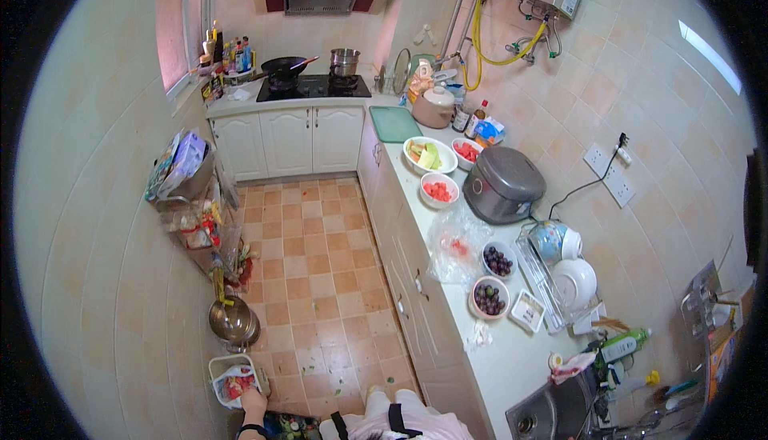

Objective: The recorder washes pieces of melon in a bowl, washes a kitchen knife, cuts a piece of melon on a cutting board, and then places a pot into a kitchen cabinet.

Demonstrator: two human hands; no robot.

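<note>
My left hand [254,401] is low at the bottom left, at the near edge of a white waste bin [214,369]. A white bag [225,404] lines the bin, and red fruit scraps [237,385] lie inside it. My fingers point down toward the scraps and are partly hidden, so whether they grip anything is unclear. A dark band circles the wrist. Beside the forearm is a dark container with mixed contents [294,425], cut off by the picture's bottom edge. My right hand is out of view.
On the right counter stand bowls of grapes [489,298], a bowl of cut red fruit [438,191], a plate of melon pieces [429,155] and a rice cooker [505,183]. Metal basins [234,322] and a loaded rack [192,218] line the left wall. Scraps dot the tiled floor [318,296].
</note>
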